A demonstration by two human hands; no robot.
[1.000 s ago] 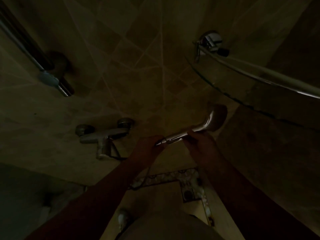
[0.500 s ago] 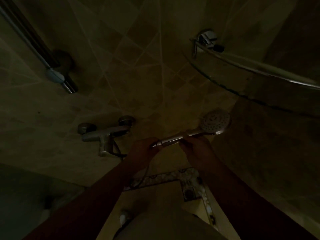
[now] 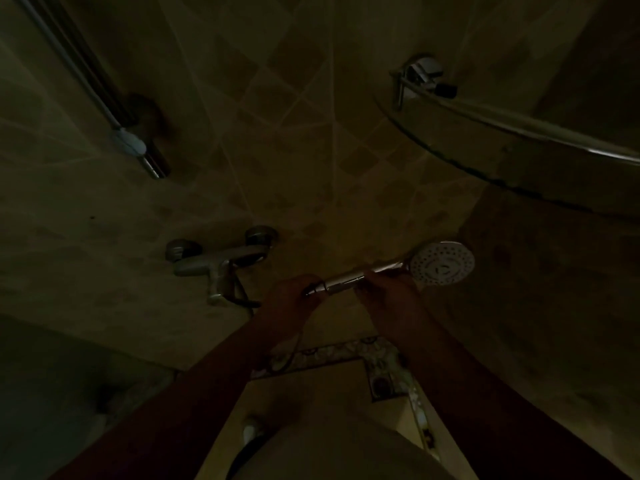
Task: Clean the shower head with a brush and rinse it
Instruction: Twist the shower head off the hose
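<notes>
In a dim shower stall I hold a chrome shower head point(image 3: 441, 263) level in front of me, its round nozzle face turned toward me at the right. My right hand point(image 3: 388, 299) grips the handle just behind the head. My left hand point(image 3: 289, 299) is closed around the handle's lower end, where the hose point(image 3: 292, 351) joins and drops between my forearms. No brush shows in this dark view.
A chrome mixer tap point(image 3: 221, 266) is mounted on the tiled wall to the left of my hands. A wall rail with a slider point(image 3: 130, 143) runs at upper left. A curved glass door rail point(image 3: 519, 129) crosses the upper right. A floor drain point(image 3: 382, 384) lies below.
The shower head has turned in my hands so its nozzle face now points toward me, and it has shifted slightly right. Both hands keep their hold.
</notes>
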